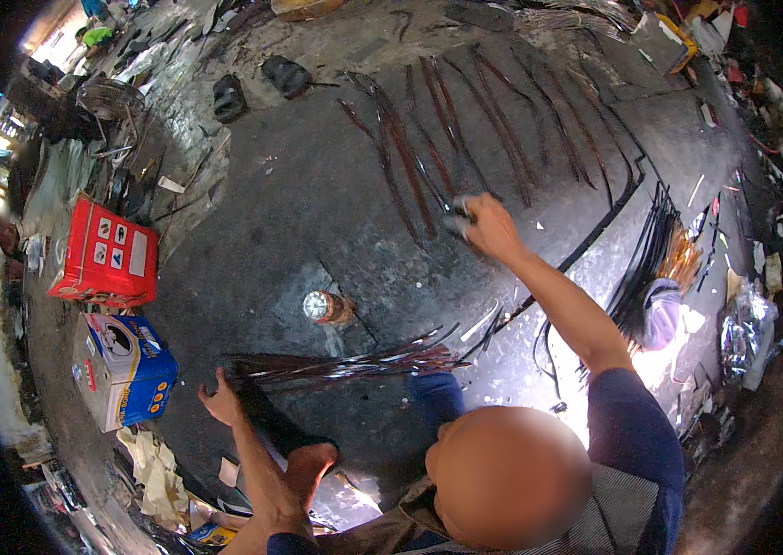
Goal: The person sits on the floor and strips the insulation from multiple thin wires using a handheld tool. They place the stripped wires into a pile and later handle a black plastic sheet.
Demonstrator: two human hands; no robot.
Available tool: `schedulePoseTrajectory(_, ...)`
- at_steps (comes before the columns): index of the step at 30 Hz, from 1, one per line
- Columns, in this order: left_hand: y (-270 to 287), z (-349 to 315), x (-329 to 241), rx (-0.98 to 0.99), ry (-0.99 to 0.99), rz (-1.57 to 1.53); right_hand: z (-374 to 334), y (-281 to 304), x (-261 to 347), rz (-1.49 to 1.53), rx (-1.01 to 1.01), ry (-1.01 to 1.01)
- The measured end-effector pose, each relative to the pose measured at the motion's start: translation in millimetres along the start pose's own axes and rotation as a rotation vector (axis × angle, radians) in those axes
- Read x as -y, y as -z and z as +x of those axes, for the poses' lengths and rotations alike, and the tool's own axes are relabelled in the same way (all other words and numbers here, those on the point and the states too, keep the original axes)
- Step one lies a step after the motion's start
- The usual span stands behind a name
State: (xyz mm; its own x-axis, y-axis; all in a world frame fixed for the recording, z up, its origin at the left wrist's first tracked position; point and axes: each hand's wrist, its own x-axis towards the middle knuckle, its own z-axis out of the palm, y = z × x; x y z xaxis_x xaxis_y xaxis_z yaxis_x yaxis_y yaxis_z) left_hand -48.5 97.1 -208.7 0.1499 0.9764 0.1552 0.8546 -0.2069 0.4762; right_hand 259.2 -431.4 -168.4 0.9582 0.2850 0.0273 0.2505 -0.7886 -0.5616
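Note:
My left hand is low at the left, beside the left end of a long bundle of thin dark brown and black strips. Its thumb and fingers are apart, with nothing visible between them. Out ahead, my right hand is closed around a small dark and pale object, too blurred to name. That hand is over the near ends of several reddish-brown strips spread side by side on the dark floor. Between my hands stands a bottle-like container with a pale, shiny top.
A red box and a blue and white box sit at the left. Rightward lies a bundle of black strips near a purple cloth-like thing. Dark shoes lie at the back. Scraps and clear plastic line the right edge.

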Motion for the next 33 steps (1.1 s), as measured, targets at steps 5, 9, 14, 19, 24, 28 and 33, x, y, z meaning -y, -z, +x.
schedulePoseTrajectory(5, 24, -52, -76, -0.022, -0.293, -0.319, 88, -25, 2, -0.187, 0.035, -0.396)
schedulePoseTrajectory(9, 27, -104, -128, 0.074, -0.56, -0.557, 117, -19, -28, -0.05, 0.009, -0.408)
schedulePoseTrajectory(14, 54, -202, -199, 0.623, -0.691, -0.814, 104, 16, -18, 0.863, -0.143, -0.461)
schedulePoseTrajectory(19, 75, -267, -238, 0.899, -0.754, -1.001, 0, 71, 98, 1.279, -0.149, -0.363)
schedulePoseTrajectory(24, 68, -296, -220, 1.186, -0.531, -0.977, -14, 64, 46, 1.563, -0.22, -0.495)
schedulePoseTrajectory(28, 90, -286, -215, 0.946, -0.685, -1.058, -64, 98, 107, 1.686, -0.179, -0.278)
schedulePoseTrajectory(33, 150, -267, -259, 0.246, -1.104, -1.303, -131, 149, 226, 1.04, 0.302, -0.158)
